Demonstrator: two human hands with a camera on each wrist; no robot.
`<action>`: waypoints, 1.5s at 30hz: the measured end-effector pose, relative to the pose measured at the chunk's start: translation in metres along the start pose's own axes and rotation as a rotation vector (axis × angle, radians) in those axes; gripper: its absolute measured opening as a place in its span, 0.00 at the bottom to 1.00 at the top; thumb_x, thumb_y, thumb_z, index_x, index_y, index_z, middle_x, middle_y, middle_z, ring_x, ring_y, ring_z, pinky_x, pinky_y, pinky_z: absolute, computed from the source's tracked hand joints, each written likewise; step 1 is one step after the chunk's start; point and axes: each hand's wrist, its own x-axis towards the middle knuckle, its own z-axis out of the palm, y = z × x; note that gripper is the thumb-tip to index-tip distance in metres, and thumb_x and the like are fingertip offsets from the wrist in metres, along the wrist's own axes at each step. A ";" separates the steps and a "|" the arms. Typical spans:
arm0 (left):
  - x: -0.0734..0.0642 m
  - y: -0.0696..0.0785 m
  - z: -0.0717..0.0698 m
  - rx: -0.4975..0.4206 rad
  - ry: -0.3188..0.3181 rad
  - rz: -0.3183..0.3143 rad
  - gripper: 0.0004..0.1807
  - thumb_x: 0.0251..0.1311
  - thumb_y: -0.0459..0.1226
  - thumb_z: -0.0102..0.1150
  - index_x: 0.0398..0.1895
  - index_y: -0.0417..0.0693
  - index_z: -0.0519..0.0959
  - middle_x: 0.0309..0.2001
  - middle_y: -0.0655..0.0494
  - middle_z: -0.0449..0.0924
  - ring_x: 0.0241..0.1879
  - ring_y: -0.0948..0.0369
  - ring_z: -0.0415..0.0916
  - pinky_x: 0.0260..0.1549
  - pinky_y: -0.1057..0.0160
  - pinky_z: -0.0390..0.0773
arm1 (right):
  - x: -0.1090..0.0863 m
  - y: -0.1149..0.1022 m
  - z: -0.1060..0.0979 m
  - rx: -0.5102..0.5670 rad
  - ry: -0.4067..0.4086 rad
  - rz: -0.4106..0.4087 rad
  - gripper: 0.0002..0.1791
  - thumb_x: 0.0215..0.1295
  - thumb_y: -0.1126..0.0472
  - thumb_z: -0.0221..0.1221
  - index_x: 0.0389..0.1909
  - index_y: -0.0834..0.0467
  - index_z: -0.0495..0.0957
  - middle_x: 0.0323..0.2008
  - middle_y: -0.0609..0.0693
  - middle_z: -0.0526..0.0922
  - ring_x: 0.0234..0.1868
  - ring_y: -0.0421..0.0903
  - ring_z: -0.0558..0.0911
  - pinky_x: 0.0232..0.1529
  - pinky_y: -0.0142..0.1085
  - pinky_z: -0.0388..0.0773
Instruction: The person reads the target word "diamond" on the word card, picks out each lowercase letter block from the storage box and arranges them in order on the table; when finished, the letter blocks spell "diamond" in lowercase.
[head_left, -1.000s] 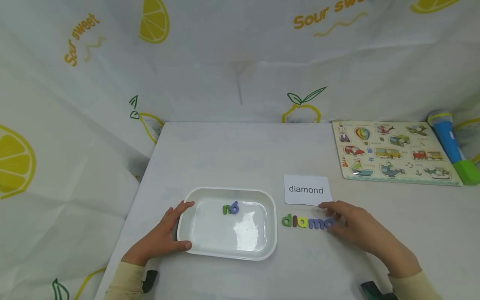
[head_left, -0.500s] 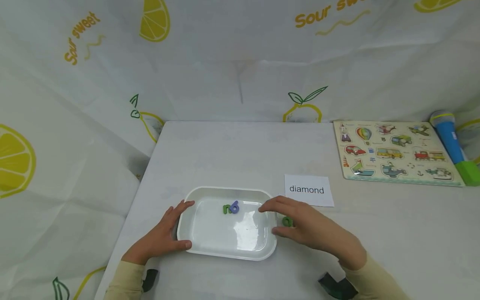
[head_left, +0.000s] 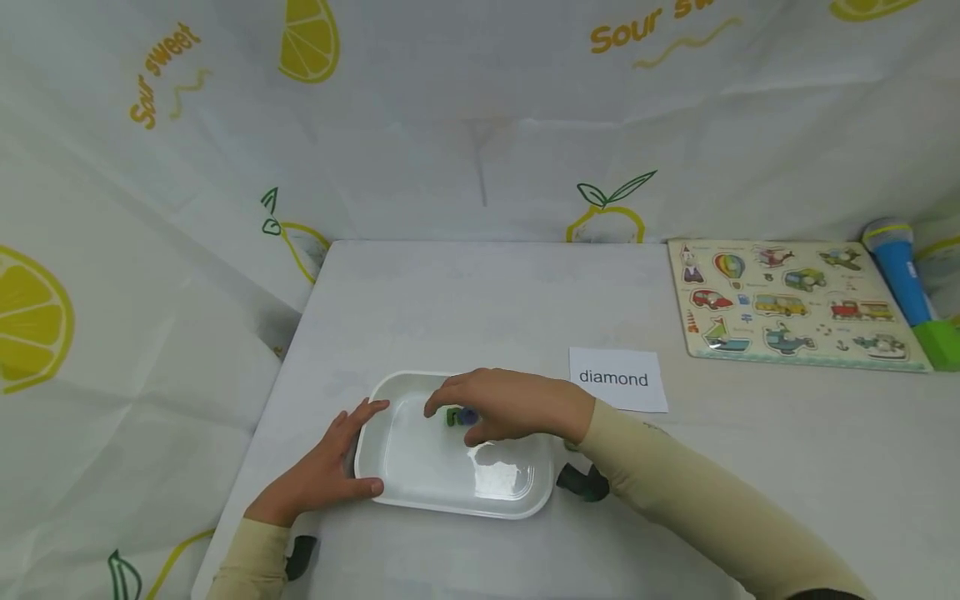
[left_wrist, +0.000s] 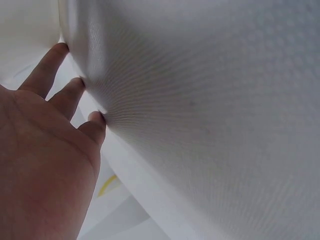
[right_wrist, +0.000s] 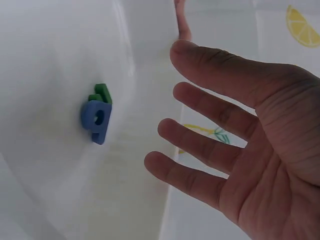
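Observation:
My left hand (head_left: 322, 467) rests at the left end of a white tray (head_left: 420, 479), thumb and fingers spread along the rim. Inside the tray lie a green letter n (head_left: 452, 417) and a blue-purple letter (head_left: 468, 415) shaped like a b or 6, side by side. Above them hovers my right hand (head_left: 517, 404), fingers apart and holding nothing. In the right wrist view its open palm (right_wrist: 270, 165) shows, with the blue-purple letter (right_wrist: 97, 117) away from the fingertips. The row of letters right of the tray is mostly hidden behind the right forearm; a bit of the green d (head_left: 572, 446) peeks out.
A white card (head_left: 618, 380) printed "diamond" lies right of the tray, behind the right forearm. At the back right are a picture puzzle board (head_left: 795, 308) and a blue toy microphone (head_left: 900, 271) with a green end. A lemon-print cloth (head_left: 450, 125) hangs behind the table.
My right hand has left the o at the end of the letter row and moved left over the tray, its forearm now covering most of the row. The left hand has stayed put.

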 end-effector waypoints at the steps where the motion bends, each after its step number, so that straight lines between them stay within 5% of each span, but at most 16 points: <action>1: 0.000 0.000 0.000 0.000 -0.002 -0.001 0.56 0.48 0.49 0.78 0.79 0.70 0.54 0.79 0.35 0.46 0.74 0.28 0.34 0.62 0.22 0.51 | 0.005 0.003 0.002 -0.010 -0.013 -0.001 0.29 0.61 0.65 0.71 0.64 0.51 0.77 0.60 0.45 0.80 0.57 0.44 0.79 0.59 0.35 0.74; 13: 0.000 0.006 -0.003 -0.019 -0.004 0.002 0.56 0.48 0.49 0.78 0.79 0.71 0.54 0.79 0.37 0.46 0.76 0.32 0.33 0.65 0.25 0.48 | 0.034 0.016 0.029 -0.232 -0.058 0.051 0.31 0.58 0.72 0.69 0.60 0.44 0.79 0.51 0.39 0.79 0.46 0.36 0.76 0.45 0.27 0.75; 19: 0.003 0.004 -0.003 -0.019 -0.003 0.019 0.56 0.48 0.50 0.78 0.79 0.72 0.54 0.79 0.39 0.48 0.77 0.35 0.34 0.68 0.29 0.44 | 0.041 0.013 0.037 -0.489 0.015 -0.029 0.18 0.62 0.71 0.64 0.44 0.45 0.81 0.32 0.41 0.73 0.32 0.39 0.72 0.32 0.25 0.68; 27: 0.002 -0.001 0.000 -0.024 -0.005 0.041 0.56 0.47 0.49 0.79 0.79 0.68 0.55 0.78 0.36 0.48 0.75 0.31 0.34 0.66 0.26 0.44 | 0.047 0.007 0.044 -0.634 0.049 -0.050 0.10 0.64 0.65 0.64 0.37 0.45 0.81 0.30 0.43 0.74 0.25 0.40 0.70 0.27 0.27 0.65; 32: 0.000 -0.002 0.002 -0.014 0.002 0.033 0.56 0.47 0.49 0.79 0.79 0.69 0.54 0.78 0.35 0.47 0.75 0.29 0.34 0.64 0.24 0.47 | 0.050 0.003 0.044 -0.590 0.003 -0.059 0.12 0.61 0.69 0.65 0.34 0.45 0.81 0.28 0.40 0.71 0.21 0.39 0.64 0.22 0.28 0.61; 38: -0.001 -0.003 0.003 -0.015 0.007 0.030 0.56 0.48 0.49 0.78 0.79 0.69 0.54 0.78 0.36 0.47 0.74 0.28 0.33 0.64 0.23 0.48 | 0.045 -0.003 0.030 -0.369 -0.077 -0.077 0.22 0.56 0.74 0.65 0.45 0.46 0.83 0.33 0.39 0.73 0.26 0.38 0.71 0.27 0.27 0.68; 45: -0.001 -0.004 0.000 -0.014 0.011 0.035 0.56 0.47 0.49 0.78 0.79 0.70 0.54 0.79 0.37 0.48 0.76 0.32 0.35 0.66 0.26 0.44 | -0.010 -0.009 -0.012 0.007 -0.011 -0.214 0.21 0.59 0.76 0.60 0.48 0.52 0.81 0.34 0.39 0.73 0.34 0.36 0.75 0.37 0.24 0.75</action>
